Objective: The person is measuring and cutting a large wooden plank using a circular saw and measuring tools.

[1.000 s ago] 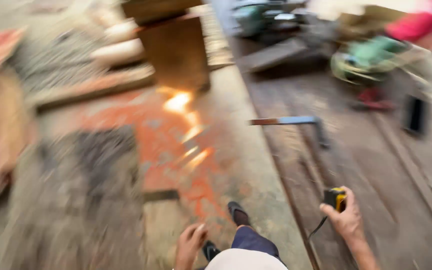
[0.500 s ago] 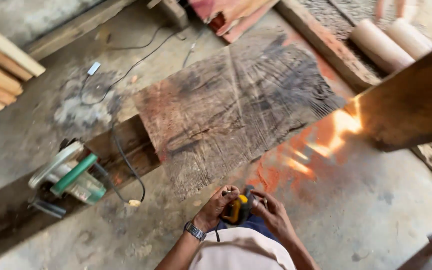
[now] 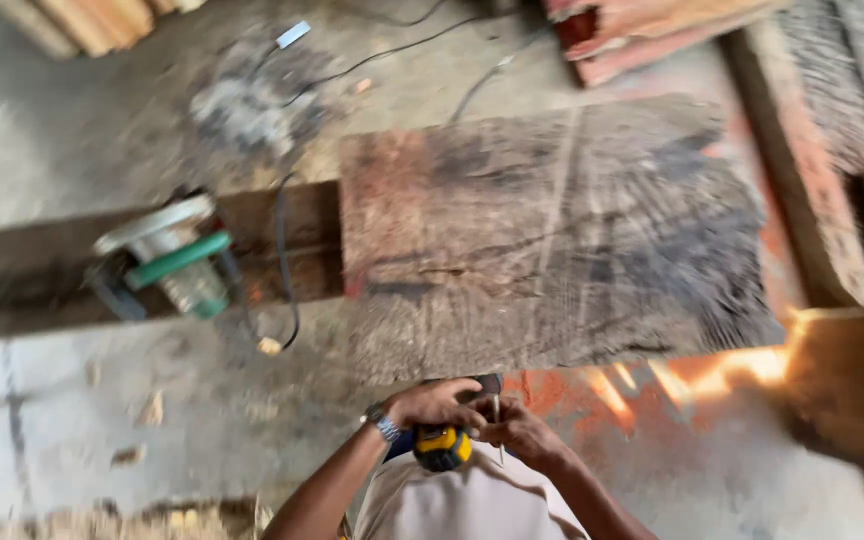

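Dusty concrete floor [image 3: 72, 170], and a broad worn wooden slab [image 3: 552, 230] lying mid-scene. Near its near edge, left hand [image 3: 434, 403] and right hand [image 3: 518, 432] both clasp a yellow tape measure [image 3: 442, 447]. Circular saw [image 3: 167, 262] rests left; open floor beyond.

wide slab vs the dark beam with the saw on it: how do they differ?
The slab is broad and reddish-grey with dark scorch-like marks; the beam is narrow, long and uniformly dark brown. The slab's top is bare, while the beam carries a green-and-white power saw with its cord looping off. The slab sits right in front of both hands; the beam runs off to the left edge. Both are rough wood lying flat above the concrete floor, and they meet end to end.
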